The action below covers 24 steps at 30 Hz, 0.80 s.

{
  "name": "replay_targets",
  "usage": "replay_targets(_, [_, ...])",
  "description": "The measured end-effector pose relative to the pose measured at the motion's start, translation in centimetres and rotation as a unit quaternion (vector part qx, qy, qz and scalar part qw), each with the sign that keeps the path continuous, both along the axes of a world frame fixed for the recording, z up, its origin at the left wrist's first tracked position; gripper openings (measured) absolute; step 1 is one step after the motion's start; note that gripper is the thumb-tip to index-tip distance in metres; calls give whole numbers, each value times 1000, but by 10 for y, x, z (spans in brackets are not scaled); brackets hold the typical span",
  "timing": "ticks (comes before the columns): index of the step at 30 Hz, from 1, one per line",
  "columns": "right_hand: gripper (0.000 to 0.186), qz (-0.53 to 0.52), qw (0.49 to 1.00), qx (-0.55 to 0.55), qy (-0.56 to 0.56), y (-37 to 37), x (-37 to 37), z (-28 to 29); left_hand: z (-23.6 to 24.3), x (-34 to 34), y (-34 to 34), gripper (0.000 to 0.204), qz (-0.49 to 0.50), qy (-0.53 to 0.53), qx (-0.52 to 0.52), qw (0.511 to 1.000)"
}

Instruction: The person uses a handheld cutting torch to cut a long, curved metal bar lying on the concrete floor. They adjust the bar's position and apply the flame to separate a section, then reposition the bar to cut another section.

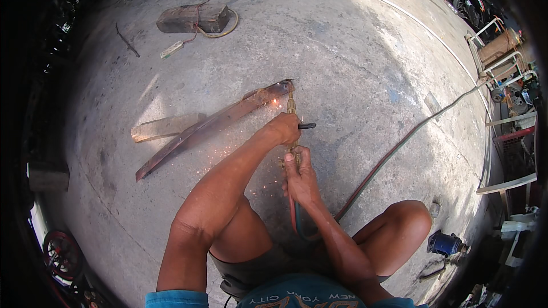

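My left hand [283, 128] is closed around the front of a brass cutting torch [291, 104]. A short black rod [307, 126] sticks out to the right beside that fist; what it belongs to is hidden. Lower down, my right hand [301, 179] grips the rear of the torch by its valves, thumb on top. The torch tip points away from me at the far end of a long rusty steel bar [214, 124]. Orange sparks glow beside the bar and scatter toward my left forearm. Under the bar's middle lies a wooden block [165, 127].
Red and green hoses [394, 153] run from the torch across the concrete to gas cylinders [498, 48] on a cart at right. A dark timber block [194, 18] with a cable lies at far left. A blue canister-like part [447, 244] sits right of my knee.
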State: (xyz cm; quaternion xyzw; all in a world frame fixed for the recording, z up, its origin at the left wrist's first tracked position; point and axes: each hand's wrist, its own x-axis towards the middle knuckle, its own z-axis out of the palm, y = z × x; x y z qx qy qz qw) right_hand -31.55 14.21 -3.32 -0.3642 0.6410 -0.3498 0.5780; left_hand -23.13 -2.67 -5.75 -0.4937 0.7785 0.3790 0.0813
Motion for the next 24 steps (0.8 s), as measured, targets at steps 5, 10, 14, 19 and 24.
replay_targets(5, [40,1,1000,0,-7,0,1,-1,-5,2,-1,29,-18,-17,-21,999])
replay_targets(10, [39,-6,1000,3,-4,0,0,-2,-5,1,-2,29,-28,-10,-17,999])
replay_targets(14, [39,-12,1000,5,-4,1,1,-2,-7,3,-2,29,-26,-7,-20,999])
replay_targets(19, [40,-14,1000,12,-6,1,1,0,-15,5,-3,30,-28,-5,-26,999])
replay_targets(24, [41,-16,1000,12,-4,1,0,1,-12,3,-3,30,-22,-6,-7,1000])
